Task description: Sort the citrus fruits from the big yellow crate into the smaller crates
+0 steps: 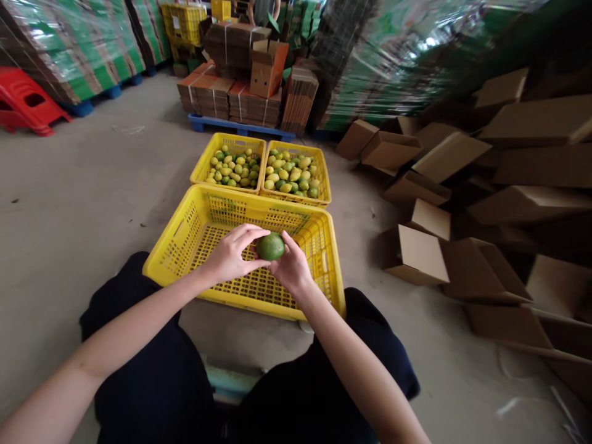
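Observation:
Between my hands is a green lemon, held above a large yellow plastic crate. My left hand grips it from the left, with thumb and fingertips on its side. From the right and below, my right hand also holds the fruit, its thumb along the edge. The crate stands just in front of my knees, and its slotted bottom shows beneath my hands. Directly behind it are two smaller yellow crates, a left one and a right one, both filled with yellow and green lemons.
Open cardboard boxes lie heaped on the right. Flattened cartons are stacked on a blue pallet behind the crates. A red plastic stool stands at far left. Wrapped green pallet loads line the back. A person is partly visible there.

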A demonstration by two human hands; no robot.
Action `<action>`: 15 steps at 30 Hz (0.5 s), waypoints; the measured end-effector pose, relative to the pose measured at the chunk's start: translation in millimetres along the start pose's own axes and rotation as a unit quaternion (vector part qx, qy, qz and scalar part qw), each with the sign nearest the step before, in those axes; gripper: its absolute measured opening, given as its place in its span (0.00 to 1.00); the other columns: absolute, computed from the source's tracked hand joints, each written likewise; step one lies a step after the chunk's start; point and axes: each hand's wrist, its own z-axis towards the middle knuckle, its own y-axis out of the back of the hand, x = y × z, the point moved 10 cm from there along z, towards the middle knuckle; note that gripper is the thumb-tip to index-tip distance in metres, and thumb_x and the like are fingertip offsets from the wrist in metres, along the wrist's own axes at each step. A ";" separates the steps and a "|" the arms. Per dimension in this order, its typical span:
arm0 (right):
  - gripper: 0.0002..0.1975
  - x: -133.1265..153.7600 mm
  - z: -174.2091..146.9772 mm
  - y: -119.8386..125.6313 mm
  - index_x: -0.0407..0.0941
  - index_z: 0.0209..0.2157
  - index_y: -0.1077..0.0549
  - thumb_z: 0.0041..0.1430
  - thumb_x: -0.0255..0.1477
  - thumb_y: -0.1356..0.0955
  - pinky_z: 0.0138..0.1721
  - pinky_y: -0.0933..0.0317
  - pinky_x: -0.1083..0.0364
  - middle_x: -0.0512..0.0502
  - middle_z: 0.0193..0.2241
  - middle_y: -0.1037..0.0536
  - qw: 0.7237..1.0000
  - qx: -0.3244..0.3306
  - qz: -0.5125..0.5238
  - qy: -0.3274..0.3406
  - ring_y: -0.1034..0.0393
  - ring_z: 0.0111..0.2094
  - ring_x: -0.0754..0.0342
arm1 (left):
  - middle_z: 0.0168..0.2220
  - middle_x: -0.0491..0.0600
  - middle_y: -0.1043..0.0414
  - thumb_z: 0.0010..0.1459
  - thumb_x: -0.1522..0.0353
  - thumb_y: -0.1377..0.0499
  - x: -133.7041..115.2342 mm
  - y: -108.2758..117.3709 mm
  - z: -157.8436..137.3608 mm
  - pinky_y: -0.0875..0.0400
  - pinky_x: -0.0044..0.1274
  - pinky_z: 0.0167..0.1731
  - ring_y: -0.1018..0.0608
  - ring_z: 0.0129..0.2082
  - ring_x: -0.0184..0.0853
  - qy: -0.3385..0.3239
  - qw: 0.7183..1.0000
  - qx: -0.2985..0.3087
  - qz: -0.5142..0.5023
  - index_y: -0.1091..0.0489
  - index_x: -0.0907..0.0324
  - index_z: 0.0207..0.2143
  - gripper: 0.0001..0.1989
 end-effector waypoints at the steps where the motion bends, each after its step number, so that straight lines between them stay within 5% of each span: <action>1: 0.16 2.6 -0.4 0.7 0.46 0.35 0.24 0.52 0.43 0.28 0.43 0.27 0.46 0.43 0.35 0.18 1.000 -0.003 -0.003 0.012 0.25 0.47 0.42 | 0.47 0.54 0.25 0.55 0.64 0.33 1.1 1.0 0.3 0.23 0.33 0.47 0.22 0.47 0.39 0.006 1.000 -0.001 -0.007 0.32 0.57 0.52 0.23; 6: 0.17 10.9 -4.0 0.1 0.49 0.43 0.23 0.49 0.33 0.25 0.40 0.27 0.51 0.47 0.42 0.19 0.998 -0.002 -0.027 0.048 0.24 0.42 0.50 | 0.42 0.54 0.23 0.48 0.59 0.30 29.4 5.0 -2.9 0.22 0.31 0.42 0.20 0.40 0.38 0.128 0.986 -0.008 -0.105 0.27 0.61 0.45 0.24; 10: 0.30 6.0 -4.6 -9.8 0.54 0.49 0.24 0.41 0.23 0.22 0.41 0.27 0.51 0.50 0.47 0.21 0.995 0.034 -0.080 0.047 0.25 0.38 0.54 | 0.40 0.56 0.21 0.51 0.53 0.33 70.5 -4.7 -23.2 0.22 0.30 0.39 0.19 0.39 0.39 0.311 0.918 0.001 -0.245 0.25 0.62 0.43 0.24; 15: 0.32 -4.7 -1.3 -10.6 0.54 0.49 0.23 0.39 0.21 0.21 0.40 0.28 0.53 0.50 0.51 0.23 0.985 0.038 -0.158 0.062 0.25 0.34 0.57 | 0.36 0.55 0.20 0.52 0.48 0.37 87.2 -14.9 -51.5 0.22 0.30 0.37 0.19 0.35 0.39 0.422 0.834 0.027 -0.354 0.24 0.61 0.36 0.25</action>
